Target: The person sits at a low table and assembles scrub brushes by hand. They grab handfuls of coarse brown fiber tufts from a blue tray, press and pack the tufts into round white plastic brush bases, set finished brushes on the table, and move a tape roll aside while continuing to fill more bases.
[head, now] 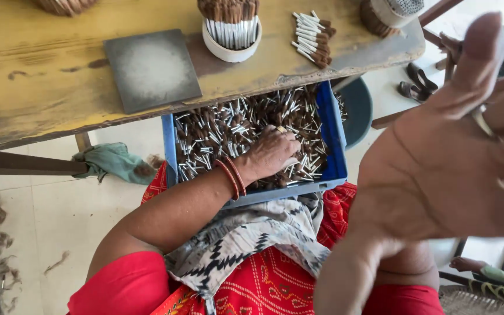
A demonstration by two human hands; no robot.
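A person's left hand (pixel 272 153) presses palm-down, fingers curled, into a blue crate (pixel 329 125) heaped with small brown-and-white sticks (pixel 228 131); whether it grips any cannot be told. The crate rests on the lap, tucked under the near edge of the worn yellow surface (pixel 42 70). The right hand (pixel 444 175) is raised close to the camera, palm spread open and empty. A white cup (pixel 228 49) of sticks stands at the surface's far edge
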